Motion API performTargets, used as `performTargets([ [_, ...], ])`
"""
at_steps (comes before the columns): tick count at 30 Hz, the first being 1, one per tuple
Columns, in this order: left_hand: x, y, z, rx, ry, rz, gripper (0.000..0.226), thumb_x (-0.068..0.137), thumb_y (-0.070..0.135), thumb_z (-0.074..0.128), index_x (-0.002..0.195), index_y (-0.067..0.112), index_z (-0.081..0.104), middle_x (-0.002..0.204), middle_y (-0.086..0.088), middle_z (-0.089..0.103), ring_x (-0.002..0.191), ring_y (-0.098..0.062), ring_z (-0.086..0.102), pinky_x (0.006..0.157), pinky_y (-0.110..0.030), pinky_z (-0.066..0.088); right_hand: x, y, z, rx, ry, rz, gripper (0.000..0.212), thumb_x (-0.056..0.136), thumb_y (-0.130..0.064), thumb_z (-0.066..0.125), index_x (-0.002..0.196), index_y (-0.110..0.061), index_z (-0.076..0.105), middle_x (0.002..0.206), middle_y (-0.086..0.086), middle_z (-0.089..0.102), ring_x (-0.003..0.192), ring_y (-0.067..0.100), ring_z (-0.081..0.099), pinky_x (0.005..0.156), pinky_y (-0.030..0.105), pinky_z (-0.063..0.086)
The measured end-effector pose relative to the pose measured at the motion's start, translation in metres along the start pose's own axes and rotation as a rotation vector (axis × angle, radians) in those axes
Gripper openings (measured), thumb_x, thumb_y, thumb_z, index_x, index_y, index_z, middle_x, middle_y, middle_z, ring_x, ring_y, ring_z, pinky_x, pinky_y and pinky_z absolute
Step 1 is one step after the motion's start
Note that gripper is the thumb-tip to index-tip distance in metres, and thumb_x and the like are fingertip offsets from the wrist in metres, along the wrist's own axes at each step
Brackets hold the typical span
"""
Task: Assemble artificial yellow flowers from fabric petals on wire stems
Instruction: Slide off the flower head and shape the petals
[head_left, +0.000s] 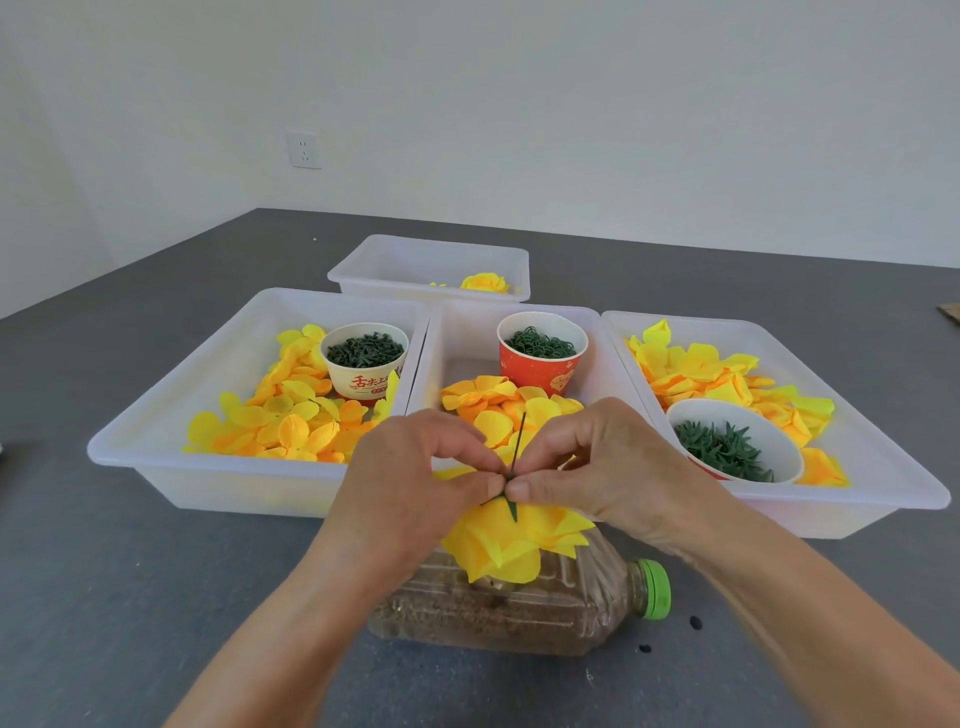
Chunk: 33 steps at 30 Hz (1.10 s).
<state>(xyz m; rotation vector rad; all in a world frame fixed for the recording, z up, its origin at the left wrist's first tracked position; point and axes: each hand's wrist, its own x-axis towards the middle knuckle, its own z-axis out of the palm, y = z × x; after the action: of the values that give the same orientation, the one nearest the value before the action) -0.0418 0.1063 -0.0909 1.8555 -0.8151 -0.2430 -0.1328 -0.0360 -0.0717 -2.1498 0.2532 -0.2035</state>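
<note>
Both hands meet at the centre near edge of the scene. The left hand and right hand each pinch the thin green wire stem with thumb and forefinger, fingertips almost touching. The stem stands roughly upright, its free end rising above the fingers. Below the pinch hangs the part-built yellow flower, petals facing down, with a green calyx piece just under the fingertips. The flower sits directly over a plastic bottle lying on its side, green cap to the right; whether they touch cannot be told.

Risks, as judged:
- Stem is thin; uneven pressure between the two pinches could bend it
- The calyx, if pushed askew, may seat crooked or crumple the fabric petals
- A slackened pinch could let the flower drop onto the bottle or the grey table
- The bottle, being round, may roll if pressed

Loose petals fill the middle tray just beyond the hands, with a red cup of green rings behind them
</note>
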Motion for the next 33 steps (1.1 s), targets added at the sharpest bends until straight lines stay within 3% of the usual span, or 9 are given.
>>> performTargets([
  [5,0.002,0.003,-0.001,0.186,-0.026,0.089,0.011,0.071,0.016,0.079,0.069,0.026,0.074,0.089,0.018,0.065,0.092,-0.001,0.057,0.08,-0.018,0.042,0.0,0.0,0.003,-0.111,0.075,-0.04,0.029,0.07,-0.015,0.081,0.057,-0.036,0.066,0.058,-0.012,0.063,0.058,-0.004,0.053,0.057,0.009,0.039],
  [8,0.002,0.003,-0.002,0.244,-0.053,0.165,0.006,0.072,0.016,0.078,0.072,0.022,0.076,0.089,0.02,0.065,0.097,-0.005,0.054,0.086,-0.026,0.04,-0.003,0.001,0.006,-0.15,0.105,-0.073,0.029,0.07,-0.016,0.081,0.057,-0.036,0.064,0.064,-0.008,0.063,0.063,0.003,0.055,0.061,0.018,0.044],
  [11,0.002,-0.001,-0.002,0.266,-0.051,0.225,0.007,0.073,0.014,0.077,0.071,0.02,0.076,0.082,0.02,0.066,0.095,-0.004,0.053,0.085,-0.022,0.038,-0.004,0.002,0.007,-0.168,0.118,-0.097,0.029,0.072,-0.015,0.079,0.058,-0.034,0.063,0.07,-0.005,0.065,0.072,0.012,0.058,0.072,0.031,0.049],
  [16,0.002,-0.009,0.001,0.235,-0.036,0.246,0.009,0.072,0.013,0.078,0.07,0.022,0.075,0.081,0.02,0.066,0.095,0.0,0.052,0.079,-0.014,0.038,-0.001,0.004,0.007,-0.193,0.073,-0.094,0.026,0.075,-0.015,0.077,0.061,-0.032,0.062,0.071,-0.009,0.064,0.077,0.009,0.058,0.077,0.036,0.049],
  [21,0.0,-0.014,0.004,0.231,-0.008,0.283,0.012,0.071,0.012,0.078,0.067,0.022,0.074,0.079,0.024,0.064,0.094,0.003,0.052,0.082,-0.02,0.041,0.0,0.008,0.008,-0.167,0.084,-0.107,0.027,0.074,-0.014,0.077,0.06,-0.033,0.062,0.073,-0.007,0.065,0.081,0.015,0.06,0.08,0.041,0.049],
  [25,-0.003,-0.016,0.006,0.263,0.023,0.305,0.013,0.07,0.01,0.079,0.065,0.021,0.072,0.079,0.023,0.064,0.093,-0.001,0.053,0.082,-0.027,0.043,-0.003,0.012,0.012,-0.154,0.126,-0.117,0.026,0.074,-0.013,0.077,0.061,-0.031,0.063,0.072,-0.008,0.065,0.076,0.009,0.06,0.078,0.035,0.049],
  [27,-0.005,-0.016,0.006,0.231,0.036,0.272,0.014,0.069,0.011,0.08,0.065,0.023,0.073,0.077,0.023,0.065,0.09,0.0,0.054,0.082,-0.024,0.042,-0.006,0.012,0.014,-0.135,0.159,-0.115,0.025,0.073,-0.013,0.078,0.062,-0.031,0.064,0.071,-0.01,0.064,0.074,0.005,0.059,0.077,0.029,0.049],
  [30,-0.006,-0.013,0.004,0.112,0.041,0.169,0.023,0.069,0.011,0.08,0.064,0.032,0.071,0.085,0.028,0.063,0.089,0.008,0.055,0.074,-0.004,0.037,-0.007,0.009,0.009,-0.06,0.121,-0.054,0.025,0.07,-0.009,0.079,0.067,-0.03,0.068,0.073,-0.01,0.066,0.075,0.007,0.061,0.078,0.032,0.052],
  [33,-0.007,-0.013,-0.001,0.048,-0.002,0.08,0.027,0.068,0.009,0.08,0.069,0.035,0.072,0.084,0.027,0.065,0.086,0.007,0.058,0.077,-0.014,0.044,-0.008,0.006,0.003,-0.011,0.053,0.009,0.026,0.071,-0.004,0.078,0.073,-0.029,0.071,0.075,-0.008,0.069,0.073,0.004,0.061,0.076,0.028,0.052],
])
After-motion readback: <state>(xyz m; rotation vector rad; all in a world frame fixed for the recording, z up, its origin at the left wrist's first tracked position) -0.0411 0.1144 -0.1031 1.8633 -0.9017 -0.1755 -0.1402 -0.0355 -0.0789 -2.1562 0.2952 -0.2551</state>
